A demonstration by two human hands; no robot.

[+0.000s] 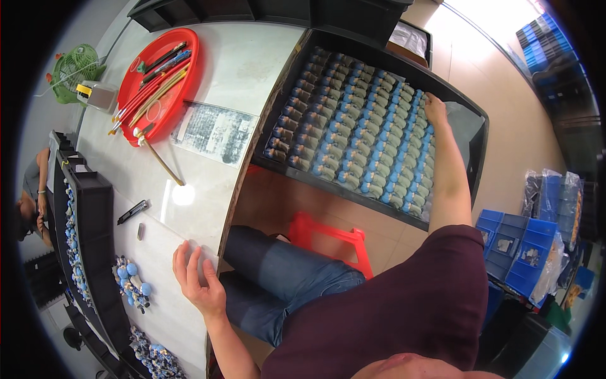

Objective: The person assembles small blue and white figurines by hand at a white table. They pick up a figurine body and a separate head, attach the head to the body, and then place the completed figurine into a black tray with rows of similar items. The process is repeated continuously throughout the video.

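Figures (366, 134) sit in the tray (315, 180); the right hand (435, 108) is at their end row, grip unclear. The left hand (199, 279) is empty, loose by the counter (237, 66). A brushing knuckle could knock close-packed neighbours askew.

At one o'clock, the tray (353, 196) is black, and its figures (360, 136) make a striped pattern of light blue and greenish grey; toward nine o'clock these stripes become darker. At ten o'clock, the plate (193, 47) is bright red, the fan (77, 69) is green, and the flat sheet (214, 134) has blotches of dark grey. The table (237, 60) is whitish. At seven o'clock the trousers (271, 259) are denim blue; at five, the shirt (391, 297) is plain dark maroon.
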